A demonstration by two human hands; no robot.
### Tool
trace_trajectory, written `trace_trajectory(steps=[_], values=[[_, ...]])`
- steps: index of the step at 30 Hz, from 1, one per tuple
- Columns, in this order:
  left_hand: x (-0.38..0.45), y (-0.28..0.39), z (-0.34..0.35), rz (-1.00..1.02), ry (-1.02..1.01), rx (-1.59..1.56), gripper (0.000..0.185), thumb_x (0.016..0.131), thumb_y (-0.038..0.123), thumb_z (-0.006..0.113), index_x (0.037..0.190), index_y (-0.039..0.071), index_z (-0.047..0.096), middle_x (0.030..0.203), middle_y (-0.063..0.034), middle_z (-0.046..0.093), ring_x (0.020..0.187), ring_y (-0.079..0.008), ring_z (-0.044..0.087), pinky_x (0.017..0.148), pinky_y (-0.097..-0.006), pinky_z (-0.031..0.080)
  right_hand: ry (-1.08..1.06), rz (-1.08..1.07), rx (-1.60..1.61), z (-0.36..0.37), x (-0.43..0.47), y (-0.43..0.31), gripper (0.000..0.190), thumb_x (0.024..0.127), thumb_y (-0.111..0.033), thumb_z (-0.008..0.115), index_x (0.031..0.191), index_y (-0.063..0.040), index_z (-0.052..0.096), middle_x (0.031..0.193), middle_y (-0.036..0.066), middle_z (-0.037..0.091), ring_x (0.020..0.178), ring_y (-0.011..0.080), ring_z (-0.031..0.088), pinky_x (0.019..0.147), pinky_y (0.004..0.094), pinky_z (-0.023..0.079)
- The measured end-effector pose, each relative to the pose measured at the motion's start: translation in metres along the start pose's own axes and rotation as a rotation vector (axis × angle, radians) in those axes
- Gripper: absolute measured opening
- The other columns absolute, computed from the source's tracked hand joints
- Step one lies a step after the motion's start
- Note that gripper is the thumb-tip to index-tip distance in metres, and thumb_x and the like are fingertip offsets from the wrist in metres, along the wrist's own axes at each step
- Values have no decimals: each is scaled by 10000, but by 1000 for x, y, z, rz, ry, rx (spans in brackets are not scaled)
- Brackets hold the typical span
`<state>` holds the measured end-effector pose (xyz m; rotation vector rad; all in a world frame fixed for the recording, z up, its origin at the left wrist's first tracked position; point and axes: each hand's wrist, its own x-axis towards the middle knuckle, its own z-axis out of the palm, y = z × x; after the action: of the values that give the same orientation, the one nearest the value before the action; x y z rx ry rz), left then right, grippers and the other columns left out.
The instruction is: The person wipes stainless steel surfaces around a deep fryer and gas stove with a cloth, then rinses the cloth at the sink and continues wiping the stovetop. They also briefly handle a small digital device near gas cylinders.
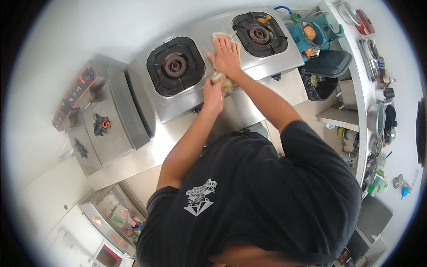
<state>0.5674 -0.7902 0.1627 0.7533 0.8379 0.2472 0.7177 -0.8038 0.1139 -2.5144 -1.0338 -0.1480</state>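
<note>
A beige cloth point(236, 50) lies on the stainless steel top of a two-burner gas stove point(213, 28), in the strip between the burners. My right hand point(227, 56) rests flat on it, fingers stretched out and thumb apart. Nearer my body, at the stove's front edge, my left hand point(213, 95) grips the bunched end of the cloth. The left burner point(175, 66) and the right burner point(259, 35) each sit in a black drip tray with a pan support. Orange-brown residue point(264, 20) marks the right tray's far corner.
An electric fryer point(110, 116) with steel lids stands at left. Right of the stove are a teal gas cylinder point(298, 35) and a dark bin point(327, 63) with a black liner. Pots and bowls point(376, 118) crowd a tiled counter farther right. A stocked cabinet point(113, 213) sits lower left.
</note>
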Motion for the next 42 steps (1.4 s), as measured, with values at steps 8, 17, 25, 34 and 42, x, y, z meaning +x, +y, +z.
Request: trace_trajectory(steps=[8,17,25,34,42], values=[[102,68,36,265,109,335,250,927,32,595,1167,-33,565,1112,-123,633,935,-212,654,763,-331,562,-106,9,-104,21,142,-1,890,920,-705,354,1502,-35,299,1573,208,255,1475,379,171,1194,514,115],[95,52,86,317,192,189,314,899,-11,579,1207,-56,540,1144,-135,608,1038,-230,632,880,-338,543,-126,-18,-107,8,148,25,880,936,-678,354,1491,2,305,1548,206,312,1456,374,233,1191,498,154],[59,32,78,274,218,153,314,905,-13,574,1210,-78,535,1159,-143,601,1048,-239,628,917,-362,540,-255,-708,80,8,125,12,782,971,-618,345,1481,-26,350,1541,122,358,1453,289,270,1193,469,181],[-57,-23,78,38,169,429,288,878,9,558,1157,-56,595,1084,-116,636,973,-176,639,856,-296,542,-198,-599,107,-35,-22,27,884,907,-689,391,1464,-2,381,1539,139,366,1453,290,277,1193,481,158],[-66,-69,121,-211,-384,970,229,816,28,569,1013,-34,668,936,-105,685,865,-172,656,792,-293,517,-293,-518,172,-114,-99,111,914,845,-649,539,1483,-23,341,1534,147,359,1441,288,293,1187,469,189]])
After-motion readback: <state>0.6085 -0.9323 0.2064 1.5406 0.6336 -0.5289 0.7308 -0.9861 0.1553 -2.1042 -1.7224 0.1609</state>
